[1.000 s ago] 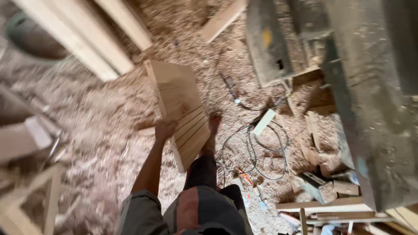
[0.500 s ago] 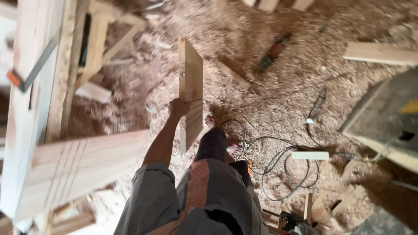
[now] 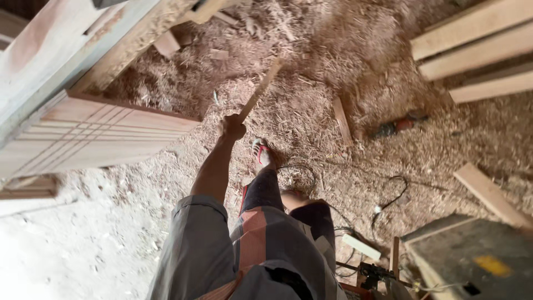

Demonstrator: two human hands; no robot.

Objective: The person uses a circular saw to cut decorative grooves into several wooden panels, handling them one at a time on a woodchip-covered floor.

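Pale grooved panels (image 3: 94,136) lean at the far left. Just right of them the left hand (image 3: 232,128) is clenched around the lower end of a thin wooden board (image 3: 260,89), held edge-on above the sawdust-covered floor (image 3: 344,66). Farther right lie a red power tool (image 3: 397,126) and stacked planks (image 3: 472,50). No right hand shows.

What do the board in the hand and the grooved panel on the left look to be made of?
Board, gripped by the left hand: pale bare wood, seen edge-on, apparently unfinished. Grooved panel: light reddish wood with parallel routed lines and visible grain, seemingly sanded but unvarnished. Floor: covered in wood shavings.
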